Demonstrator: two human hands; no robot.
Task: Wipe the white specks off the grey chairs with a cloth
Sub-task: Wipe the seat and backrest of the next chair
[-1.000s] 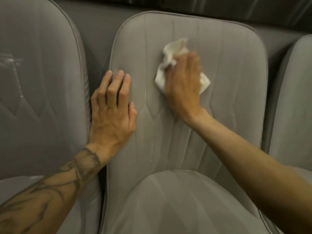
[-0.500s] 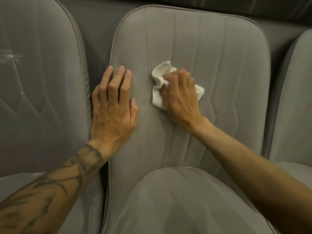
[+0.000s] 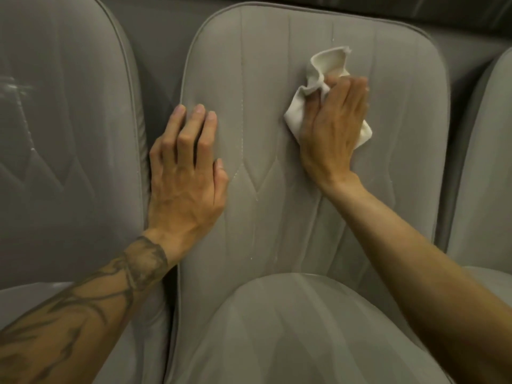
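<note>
**Right now: mid-wipe, upper backrest**

My right hand (image 3: 336,126) has the cloth (image 3: 328,69) pressed vs the backrest of the middle chair (image 3: 277,223), upper right part, just below the top edge. Fingers lie nearly straight over it. The thumb pinches a bunched fold at the side, so the cloth's held, not just pushed. White corners stick out above my fingertips & below the outer side of the hand.

My left hand (image 3: 185,173) holds nothing: fingers straight & together, palm flat on the left edge of the same backrest, bracing it.

Step, as I read it: wiping the upper backrest. Not done w/ this chair. White specks (image 3: 242,126) show along the stitched seam (image 3: 241,79) between my two hands, a few more sit low on the backrest, & one or two above the cloth. The left chair (image 3: 69,139) has pale marks too. The right chair (image 3: 487,167) is too cut off to judge.

Next move prob calls for dragging the cloth down & left along that seam w/ firm pressure, working into the stitch groove, since specks likely lodge there. My left hand may need to shift aside.
</note>
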